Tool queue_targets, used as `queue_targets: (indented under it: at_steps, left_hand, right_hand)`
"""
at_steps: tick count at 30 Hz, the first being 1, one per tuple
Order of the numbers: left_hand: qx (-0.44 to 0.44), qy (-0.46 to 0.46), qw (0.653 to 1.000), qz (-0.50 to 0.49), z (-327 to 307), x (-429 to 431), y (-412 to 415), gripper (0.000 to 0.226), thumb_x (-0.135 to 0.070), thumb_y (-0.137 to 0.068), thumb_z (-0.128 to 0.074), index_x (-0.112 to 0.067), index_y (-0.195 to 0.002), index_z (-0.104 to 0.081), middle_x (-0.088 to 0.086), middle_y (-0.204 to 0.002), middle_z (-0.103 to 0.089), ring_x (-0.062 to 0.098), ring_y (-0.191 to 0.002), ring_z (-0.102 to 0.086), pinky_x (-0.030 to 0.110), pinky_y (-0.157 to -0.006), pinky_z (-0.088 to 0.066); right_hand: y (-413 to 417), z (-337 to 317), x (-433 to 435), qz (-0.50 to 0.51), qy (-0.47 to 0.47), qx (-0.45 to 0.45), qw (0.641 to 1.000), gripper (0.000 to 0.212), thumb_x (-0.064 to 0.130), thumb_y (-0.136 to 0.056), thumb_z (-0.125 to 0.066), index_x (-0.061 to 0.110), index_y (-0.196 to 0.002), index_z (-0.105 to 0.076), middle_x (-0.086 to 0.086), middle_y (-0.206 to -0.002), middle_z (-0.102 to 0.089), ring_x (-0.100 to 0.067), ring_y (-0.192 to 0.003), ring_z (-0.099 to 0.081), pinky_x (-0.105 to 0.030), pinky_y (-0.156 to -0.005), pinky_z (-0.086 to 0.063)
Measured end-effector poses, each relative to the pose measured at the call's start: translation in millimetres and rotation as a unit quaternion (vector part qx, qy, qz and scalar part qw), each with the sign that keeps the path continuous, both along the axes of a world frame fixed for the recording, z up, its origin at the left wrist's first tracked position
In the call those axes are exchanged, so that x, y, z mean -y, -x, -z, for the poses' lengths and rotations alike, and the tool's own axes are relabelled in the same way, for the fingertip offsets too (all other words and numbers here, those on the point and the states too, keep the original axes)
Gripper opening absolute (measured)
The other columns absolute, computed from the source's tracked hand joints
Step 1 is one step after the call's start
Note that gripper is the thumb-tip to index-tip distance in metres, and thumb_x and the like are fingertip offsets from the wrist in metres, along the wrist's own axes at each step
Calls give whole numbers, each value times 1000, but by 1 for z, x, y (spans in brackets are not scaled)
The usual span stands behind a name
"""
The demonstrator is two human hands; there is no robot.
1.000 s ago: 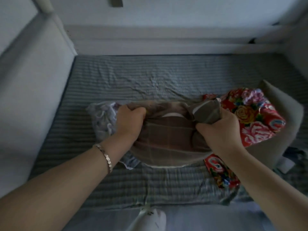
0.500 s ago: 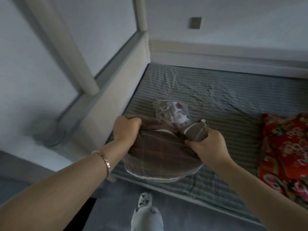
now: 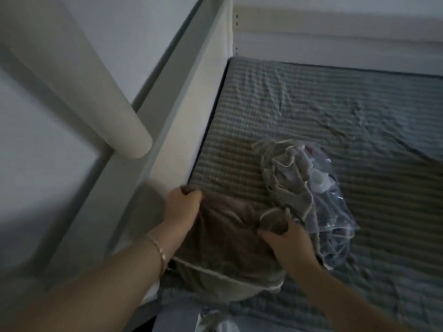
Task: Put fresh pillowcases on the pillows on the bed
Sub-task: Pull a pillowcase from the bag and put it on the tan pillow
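At the bed's near corner, tight against the pale end board (image 3: 206, 111): pillow (image 3: 223, 271) lying on the striped sheet of the bed (image 3: 347, 121), right at the near edge. Brown checked pillowcase (image 3: 230, 226) with cream piping covers most of it. A slack, crumpled length of what looks like the same piped cloth trails away from me over a clear plastic bag (image 3: 335, 212) just beside the pillow.

Left hand (image 3: 184, 207): fingers curled into a fist round the case's far-left corner, by the board. Bracelet (image 3: 160, 250) on that wrist. Right hand (image 3: 287, 243): thumb and fingers pinching a gathered fold of the case where the slack begins.

Handling, my estimate:
- Pillow is light and soft, squashes under any grip and springs back. Nothing to break.
- Cloth is limp and slightly grippy, and bunches rather than slides.
- Best hold is on the case, not the filling: at the corners and along the piped hem, where the seam gives a firm ridge. Pinching mid-panel only gathers fabric.

Frame is motion-blurred, so I cannot tell whether the pillow's far corners are seated inside. Watch the bag: loose cloth could drag it.
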State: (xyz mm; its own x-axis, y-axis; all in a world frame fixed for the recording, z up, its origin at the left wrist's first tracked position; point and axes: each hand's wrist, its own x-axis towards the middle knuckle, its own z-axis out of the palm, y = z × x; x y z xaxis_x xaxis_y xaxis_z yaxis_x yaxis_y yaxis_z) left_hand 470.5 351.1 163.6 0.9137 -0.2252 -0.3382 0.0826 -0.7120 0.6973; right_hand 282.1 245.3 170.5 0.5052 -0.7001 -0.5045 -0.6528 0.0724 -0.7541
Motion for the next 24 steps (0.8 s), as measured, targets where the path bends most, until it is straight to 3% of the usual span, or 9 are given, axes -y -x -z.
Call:
queue_targets:
  at_steps: [2,4,6,7,9,12,15,18,24]
  left_hand:
    - [9,1,1000,-7,17,40,-49,16,-16,-79,-59,-3,-83,-68,13,-81,-67,28,-83,-61,29,-68,-46]
    - [28,14,1000,-2,30,80,-92,31,-16,-84,-56,5,-106,-61,18,-103,-64,30,-96,-60,35,-82,-47]
    - [63,60,994,61,46,114,-121,37,-13,-87,-53,2,-120,-49,5,-110,-54,18,-100,-52,25,-85,-38]
    - [52,72,991,98,59,125,-127,39,-13,-88,-53,-3,-125,-45,0,-111,-49,14,-101,-48,21,-86,-37]
    - [15,72,982,173,91,128,-123,42,-14,-87,-55,-4,-127,-46,4,-121,-53,19,-109,-51,27,-96,-40]
    - [-16,-19,981,194,151,87,-88,49,-19,-79,-67,0,-122,-52,16,-122,-57,28,-116,-53,35,-99,-41]
    - [-138,-119,979,90,197,24,-57,82,-38,-69,-78,-3,-134,-41,15,-133,-50,29,-122,-48,34,-104,-38]
    - [-271,-142,952,-10,223,-11,-43,89,-56,-69,-70,-3,-135,-41,11,-134,-51,28,-121,-49,27,-97,-36]
    - [-142,-216,961,96,203,15,-56,66,-65,-75,-58,-8,-107,-65,17,-110,-65,33,-101,-60,27,-77,-44]
  right_hand:
    - [-46,12,34,68,11,35,997,25,27,-77,-71,19,-97,-58,0,-94,-63,-15,-82,-57,-28,-75,-46]
    - [-82,16,70,91,-38,100,990,18,31,-83,-65,25,-99,-59,7,-90,-63,-6,-78,-56,-22,-66,-47]
    - [-111,26,107,113,-117,183,970,17,32,-91,-55,28,-108,-56,15,-87,-63,-3,-80,-57,-13,-63,-48]
    - [-120,42,121,124,-155,187,962,22,29,-94,-51,24,-116,-54,11,-96,-64,-9,-90,-58,-16,-71,-49]
    - [-129,77,128,95,-166,124,974,36,20,-96,-46,8,-131,-45,-8,-125,-54,-26,-117,-49,-31,-94,-43]
    - [-99,155,103,72,-138,-45,987,44,31,-94,-50,5,-129,-48,-14,-127,-54,-32,-117,-51,-35,-96,-42]
    - [-44,211,61,54,-221,-118,967,74,39,-80,-68,15,-142,-34,-6,-137,-48,-27,-121,-49,-35,-98,-43]
    - [-20,241,41,56,-290,-193,936,94,56,-70,-69,16,-144,-27,-8,-141,-43,-29,-124,-45,-40,-102,-40]
    - [-43,232,47,72,-187,-158,967,67,51,-75,-68,11,-126,-51,-7,-119,-59,-27,-104,-55,-27,-81,-38]
